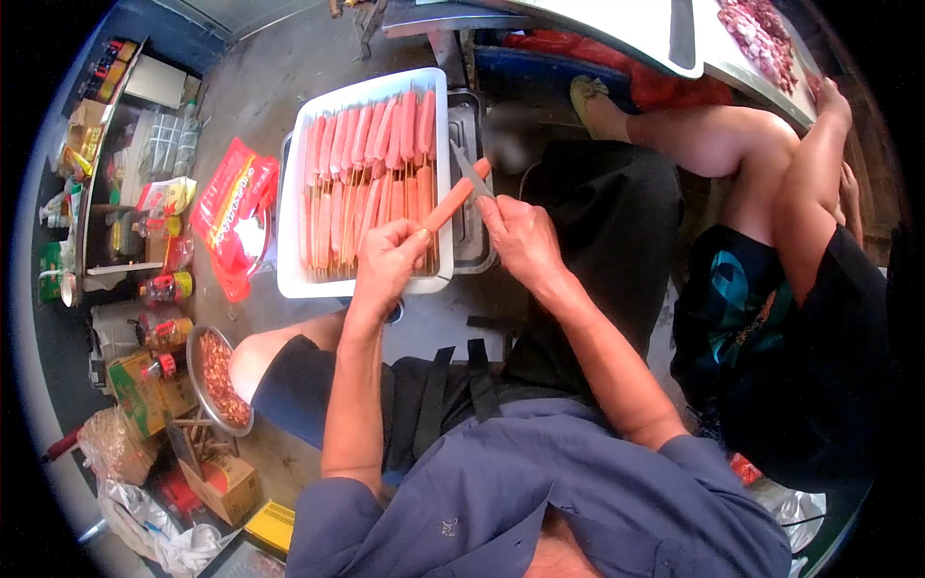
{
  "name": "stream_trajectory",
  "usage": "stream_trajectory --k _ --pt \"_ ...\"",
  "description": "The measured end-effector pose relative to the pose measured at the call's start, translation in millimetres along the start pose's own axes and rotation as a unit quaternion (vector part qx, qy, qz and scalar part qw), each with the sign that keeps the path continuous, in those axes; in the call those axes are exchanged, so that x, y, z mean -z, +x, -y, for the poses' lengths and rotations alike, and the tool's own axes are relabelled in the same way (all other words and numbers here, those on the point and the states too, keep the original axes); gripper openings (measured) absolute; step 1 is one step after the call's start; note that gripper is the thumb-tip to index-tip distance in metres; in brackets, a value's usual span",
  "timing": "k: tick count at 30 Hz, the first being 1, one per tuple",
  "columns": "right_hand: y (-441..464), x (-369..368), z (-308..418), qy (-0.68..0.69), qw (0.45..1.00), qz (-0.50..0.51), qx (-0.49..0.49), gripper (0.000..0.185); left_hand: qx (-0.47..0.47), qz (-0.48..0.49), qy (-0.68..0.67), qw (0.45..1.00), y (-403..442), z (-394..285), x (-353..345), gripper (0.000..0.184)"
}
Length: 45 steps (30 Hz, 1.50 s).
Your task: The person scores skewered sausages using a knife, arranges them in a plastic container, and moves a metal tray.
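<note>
A white tray (287, 231) holds rows of skewered pink sausages (361, 144). Over its right edge, my left hand (393, 252) is closed on the lower end of a sausage (449, 205), which slants up to the right. My right hand (520, 236) is closed on a knife (466, 166), whose blade lies against the upper part of that sausage. The knife's handle is hidden in my fingers. A dark tray (472, 246) shows beneath the white one.
A red bag (231, 217) lies left of the tray. Below it stands a metal bowl of chopped meat (222, 380). Bottles (166, 289) and boxes (226, 486) line the left. At right sits another person (809, 193), beside a table (636, 29) with meat.
</note>
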State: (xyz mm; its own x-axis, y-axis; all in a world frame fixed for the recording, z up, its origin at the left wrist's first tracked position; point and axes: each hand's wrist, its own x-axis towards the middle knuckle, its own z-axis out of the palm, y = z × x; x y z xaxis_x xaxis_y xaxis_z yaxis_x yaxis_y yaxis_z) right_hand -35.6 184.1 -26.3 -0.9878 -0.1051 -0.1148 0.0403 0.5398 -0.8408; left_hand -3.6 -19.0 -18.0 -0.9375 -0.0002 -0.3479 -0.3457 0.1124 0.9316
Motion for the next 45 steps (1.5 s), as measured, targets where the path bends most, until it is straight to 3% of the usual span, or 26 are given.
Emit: stream_trajectory --k 4,17,23,29,31,33,35,37,45 --pt "3.1 -0.5 -1.5 0.006 0.997 -0.077 0.023 0.042 -0.001 0.005 0.026 1.000 -2.6 -2.5 1.8 0.016" --pt "0.2 -9.5 -6.8 -0.048 0.998 -0.024 0.025 0.046 0.005 0.021 -0.041 0.999 -0.9 -7.1 4.7 0.013" --pt "3.1 -11.3 -10.3 0.034 0.999 0.002 0.011 0.046 0.016 0.010 -0.053 0.998 1.8 -4.6 5.2 0.014" --pt "-0.8 -5.5 -3.1 -0.046 0.999 0.001 0.010 0.045 0.014 -0.015 -0.020 1.000 0.5 -12.0 12.7 0.014" --pt "-0.3 -6.5 -7.4 0.017 0.998 -0.061 0.007 0.041 0.017 -0.075 0.018 0.997 5.6 -11.4 23.0 0.014" --pt "3.6 -4.0 -8.0 0.087 0.994 -0.062 -0.024 0.041 0.030 -0.095 -0.002 0.995 10.4 -18.6 35.3 0.014" --pt "0.2 -0.7 -1.4 0.099 0.994 -0.052 -0.023 0.042 0.020 -0.169 -0.006 0.985 14.5 -28.9 41.9 0.015" --pt "-4.0 -1.9 3.0 0.069 0.997 -0.010 -0.027 0.042 0.015 -0.175 0.000 0.984 32.5 -24.5 57.3 0.015" --pt "-5.5 -8.2 -0.2 0.112 0.994 -0.002 -0.012 0.045 -0.015 -0.264 0.039 0.964 68.8 -14.7 102.5 0.015"
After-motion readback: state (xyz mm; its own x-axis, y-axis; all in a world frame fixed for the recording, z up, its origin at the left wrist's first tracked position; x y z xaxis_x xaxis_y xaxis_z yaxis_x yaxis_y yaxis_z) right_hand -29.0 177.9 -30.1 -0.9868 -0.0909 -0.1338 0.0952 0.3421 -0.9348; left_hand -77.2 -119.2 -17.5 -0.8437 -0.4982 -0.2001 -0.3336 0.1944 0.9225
